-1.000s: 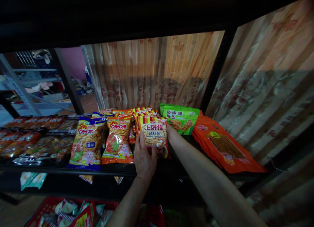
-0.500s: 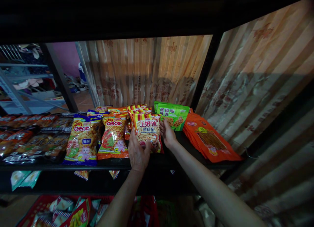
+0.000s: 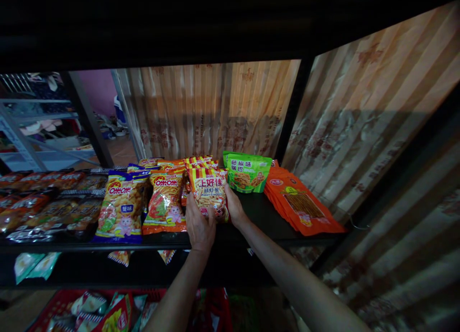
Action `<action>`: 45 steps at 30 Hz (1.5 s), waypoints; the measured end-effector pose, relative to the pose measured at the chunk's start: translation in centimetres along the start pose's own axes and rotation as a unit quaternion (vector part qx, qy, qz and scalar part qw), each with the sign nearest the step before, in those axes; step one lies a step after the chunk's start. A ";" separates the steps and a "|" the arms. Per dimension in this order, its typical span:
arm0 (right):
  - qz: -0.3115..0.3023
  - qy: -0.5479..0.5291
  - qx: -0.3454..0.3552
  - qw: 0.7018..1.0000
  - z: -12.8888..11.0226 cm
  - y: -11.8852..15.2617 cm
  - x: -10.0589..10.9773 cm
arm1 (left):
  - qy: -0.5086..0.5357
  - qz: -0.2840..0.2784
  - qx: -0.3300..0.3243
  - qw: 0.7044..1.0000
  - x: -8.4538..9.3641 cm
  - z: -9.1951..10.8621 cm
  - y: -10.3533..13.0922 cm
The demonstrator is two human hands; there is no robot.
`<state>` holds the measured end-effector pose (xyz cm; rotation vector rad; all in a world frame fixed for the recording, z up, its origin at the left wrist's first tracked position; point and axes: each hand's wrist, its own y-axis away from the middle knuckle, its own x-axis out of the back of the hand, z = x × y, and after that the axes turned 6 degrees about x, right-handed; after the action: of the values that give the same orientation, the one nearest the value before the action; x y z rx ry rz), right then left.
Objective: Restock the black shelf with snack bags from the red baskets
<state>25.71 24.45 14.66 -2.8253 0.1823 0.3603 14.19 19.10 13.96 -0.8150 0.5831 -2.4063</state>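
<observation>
Left: blue-edged snack pack (image 3: 120,207), then orange-edged snack pack (image 3: 165,200), both facing front. Next, left hand (image 3: 199,224) on the lower left of the prawn cracker pack (image 3: 209,184), back of hand to camera, fingers up the side, thumb across the lower front; forearm rises from bottom centre. Pack near upright on the shelf (image 3: 268,214), at the front of similar packs. Right hand (image 3: 235,208) at its right edge, fingertips partly hidden, forearm slanting in from lower right. Both hands grasp the pack between them. Step looks like squaring it up; next move calls for light, even side pressure. Further right: green pouch (image 3: 248,173), orange packets (image 3: 304,205).
</observation>
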 end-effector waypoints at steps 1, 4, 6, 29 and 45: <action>0.004 0.006 0.008 1.000 -0.1 0.0 0.0 | -0.001 0.003 -0.005 1.000 0.0 0.0 0.0; 0.015 0.026 0.043 0.999 -0.4 0.2 -0.3 | -0.008 0.008 -0.019 1.000 0.1 0.1 0.1; 0.015 0.038 0.060 0.997 -0.6 0.3 -0.5 | -0.014 0.008 -0.027 1.000 0.1 0.1 0.0; -0.043 0.263 0.060 0.962 -1.2 1.7 -0.4 | -0.033 0.026 -0.042 0.998 -0.2 -0.2 0.2; -0.050 0.335 0.066 0.938 -2.0 3.0 0.1 | -0.050 0.050 -0.059 0.996 0.1 -0.1 0.4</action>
<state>25.75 20.97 15.65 -2.6923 0.1889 -0.6277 14.20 18.76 13.69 -0.9276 0.7148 -2.2433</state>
